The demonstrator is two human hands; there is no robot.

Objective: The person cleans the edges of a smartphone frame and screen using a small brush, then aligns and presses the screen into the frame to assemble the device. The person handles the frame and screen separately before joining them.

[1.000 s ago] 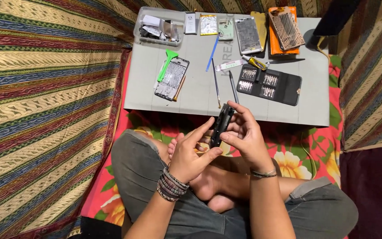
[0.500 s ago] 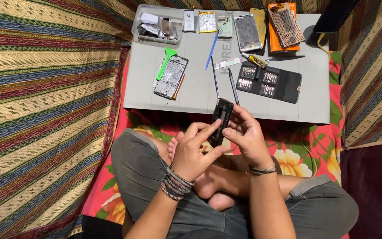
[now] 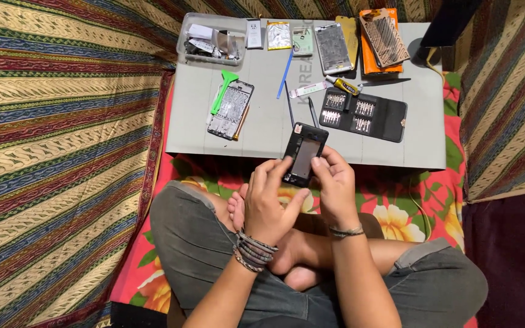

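grey board (image 3: 262, 130) | clear box (image 3: 211, 39) | black bit case (image 3: 364, 113) | green pry tool (image 3: 222, 90)

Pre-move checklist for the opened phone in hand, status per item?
1. Both hands on the opened phone: left hand and right hand grip its sides: ok.
2. Phone interior faces up: ok.
3. Bit case lies open on the grey board: ok.
4. Green pry tool lies beside the second phone frame: ok.
5. Loose screws inside the phone: cannot tell.

Orange package (image 3: 377, 42) at table's (image 3: 262, 130) far edge
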